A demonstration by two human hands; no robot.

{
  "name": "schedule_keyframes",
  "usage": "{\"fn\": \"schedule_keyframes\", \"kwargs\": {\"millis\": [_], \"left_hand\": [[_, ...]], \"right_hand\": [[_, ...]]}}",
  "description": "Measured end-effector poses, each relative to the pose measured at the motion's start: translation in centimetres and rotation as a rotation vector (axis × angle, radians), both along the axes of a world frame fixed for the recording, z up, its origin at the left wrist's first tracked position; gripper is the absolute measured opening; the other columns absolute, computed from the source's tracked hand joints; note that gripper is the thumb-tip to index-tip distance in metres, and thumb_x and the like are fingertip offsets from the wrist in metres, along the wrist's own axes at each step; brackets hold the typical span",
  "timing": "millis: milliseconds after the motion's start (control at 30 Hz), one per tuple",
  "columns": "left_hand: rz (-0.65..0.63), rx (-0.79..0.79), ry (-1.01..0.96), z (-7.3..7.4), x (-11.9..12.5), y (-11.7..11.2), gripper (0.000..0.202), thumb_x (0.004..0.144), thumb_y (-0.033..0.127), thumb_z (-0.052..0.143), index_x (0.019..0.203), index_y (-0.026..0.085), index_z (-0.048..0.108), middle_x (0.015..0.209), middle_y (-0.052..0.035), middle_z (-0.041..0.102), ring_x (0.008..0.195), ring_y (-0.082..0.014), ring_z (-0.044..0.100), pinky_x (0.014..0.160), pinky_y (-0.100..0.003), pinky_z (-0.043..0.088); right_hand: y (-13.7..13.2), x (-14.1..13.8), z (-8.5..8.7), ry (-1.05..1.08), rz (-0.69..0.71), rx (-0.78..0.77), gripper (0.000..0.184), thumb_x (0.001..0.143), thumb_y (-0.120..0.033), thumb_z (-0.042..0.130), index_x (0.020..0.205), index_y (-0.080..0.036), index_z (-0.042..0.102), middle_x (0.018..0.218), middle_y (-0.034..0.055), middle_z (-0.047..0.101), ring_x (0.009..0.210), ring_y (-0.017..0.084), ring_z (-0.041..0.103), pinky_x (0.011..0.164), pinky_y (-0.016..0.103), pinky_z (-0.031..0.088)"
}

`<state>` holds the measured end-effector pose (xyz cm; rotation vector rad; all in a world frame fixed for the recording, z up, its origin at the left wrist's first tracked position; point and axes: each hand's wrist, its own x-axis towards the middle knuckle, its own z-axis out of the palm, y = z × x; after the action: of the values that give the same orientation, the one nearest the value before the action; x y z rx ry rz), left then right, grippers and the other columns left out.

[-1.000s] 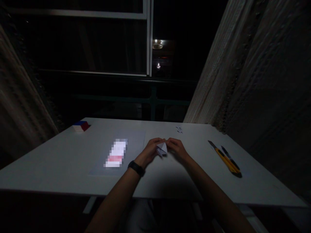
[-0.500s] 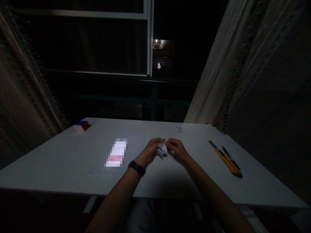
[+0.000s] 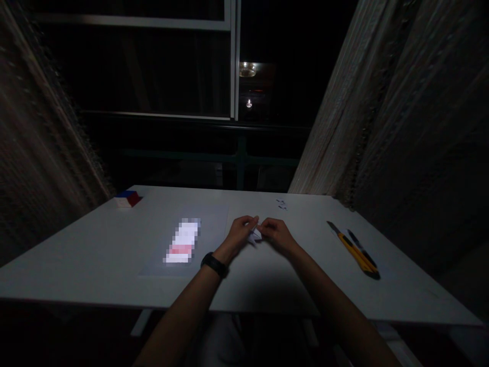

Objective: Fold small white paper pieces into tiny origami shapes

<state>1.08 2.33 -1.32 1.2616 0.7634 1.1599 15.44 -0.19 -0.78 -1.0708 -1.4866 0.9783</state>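
Note:
A small piece of folded white paper [image 3: 255, 235] is held between both hands above the middle of the table. My left hand [image 3: 241, 232], with a dark band on its wrist, pinches it from the left, the thumb near the top. My right hand [image 3: 277, 233] grips its right upper edge with thumb and bent forefinger. The fingertips of the two hands nearly meet and cover part of the paper. Its exact folds are hard to make out in the dim light.
A lit phone [image 3: 183, 240], its screen blurred, lies on a pale sheet [image 3: 214, 224] at left. Behind it sits a blue, red and white block [image 3: 128, 199]. A yellow utility knife [image 3: 357, 255] and dark pen [image 3: 361, 247] lie at right. Small dark-marked bits [image 3: 281, 204] lie at the back.
My right fingers have moved slightly left onto the folded paper, closer to my left thumb. Less of the paper shows now.

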Motion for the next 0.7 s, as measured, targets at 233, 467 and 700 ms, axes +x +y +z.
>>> {"fn": "schedule_keyframes", "kwargs": {"millis": [233,467,700], "left_hand": [[-0.132,-0.163,-0.126,0.22,-0.30,-0.32,0.032,0.058,0.035,0.074,0.076,0.010,0.066,0.068,-0.0045,0.060,0.057,-0.0109,0.054,0.050,-0.022,0.040],[-0.084,-0.157,-0.153,0.00,-0.47,-0.16,0.030,0.055,0.028,0.076,0.075,0.010,0.066,0.068,-0.0045,0.062,0.058,-0.0107,0.055,0.053,-0.021,0.040],[0.092,-0.116,-0.149,0.14,-0.53,-0.15,0.033,0.052,0.030,0.078,0.075,0.010,0.067,0.070,-0.0073,0.065,0.061,-0.0140,0.058,0.056,-0.025,0.043]], "right_hand": [[0.05,0.22,0.02,0.050,-0.028,0.013,0.027,0.062,-0.039,0.066,0.057,-0.016,0.054,0.048,-0.0041,0.050,0.047,0.009,0.044,0.047,0.023,0.034],[0.34,0.08,-0.70,0.143,0.005,-0.060,0.029,0.058,-0.040,0.071,0.064,-0.017,0.054,0.055,-0.0037,0.054,0.051,0.011,0.051,0.048,0.024,0.042],[-0.16,-0.40,-0.19,0.193,0.037,-0.061,0.032,0.065,-0.047,0.065,0.070,-0.019,0.052,0.055,-0.0038,0.056,0.049,0.012,0.055,0.049,0.024,0.044]]}}
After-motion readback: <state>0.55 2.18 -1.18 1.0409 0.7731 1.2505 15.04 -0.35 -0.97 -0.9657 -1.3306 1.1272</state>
